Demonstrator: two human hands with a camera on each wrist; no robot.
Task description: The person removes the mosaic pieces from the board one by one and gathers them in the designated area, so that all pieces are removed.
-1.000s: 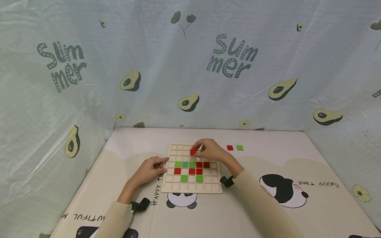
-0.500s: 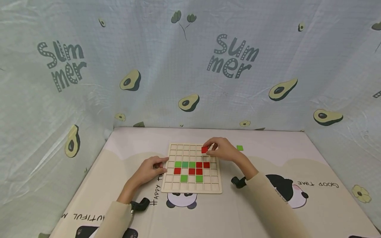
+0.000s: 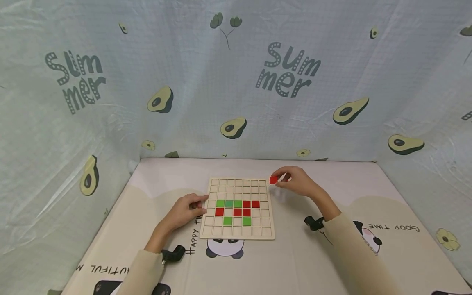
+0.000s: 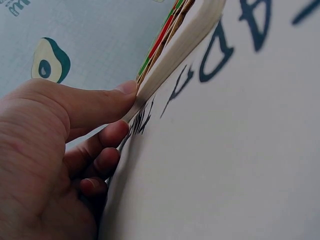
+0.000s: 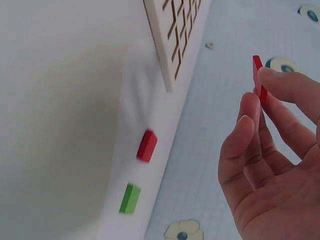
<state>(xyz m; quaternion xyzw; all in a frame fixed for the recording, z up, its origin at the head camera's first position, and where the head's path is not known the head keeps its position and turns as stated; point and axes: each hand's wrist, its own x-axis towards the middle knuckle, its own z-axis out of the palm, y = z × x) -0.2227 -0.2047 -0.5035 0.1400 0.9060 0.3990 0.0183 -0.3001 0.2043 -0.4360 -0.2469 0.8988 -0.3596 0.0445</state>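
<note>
A square wooden grid board (image 3: 243,238) lies flat, with several red and green tiles in its middle rows. At its left edge, my left hand (image 3: 187,208) touches the side with thumb (image 4: 107,105) and fingertips. My right hand (image 3: 296,181) pinches a red tile (image 3: 273,180) between thumb and fingers, just past the board's far right corner. In the right wrist view this tile (image 5: 257,75) is held edge-on, raised off the table. Below that hand lie another red tile (image 5: 147,146) and a green tile (image 5: 130,199); the hand hides both in the head view.
The printed tablecloth (image 3: 284,262) has pandas and lettering on it. A cloth wall (image 3: 236,94) with avocado prints stands at the table's back edge and on both sides. A black wrist camera (image 3: 174,253) sits by the left sleeve, another (image 3: 314,223) by the right.
My right hand has moved right with its red tile, from over the board's far rows to beyond its right corner. It now covers the loose tiles. My left hand stays at the board's edge.
</note>
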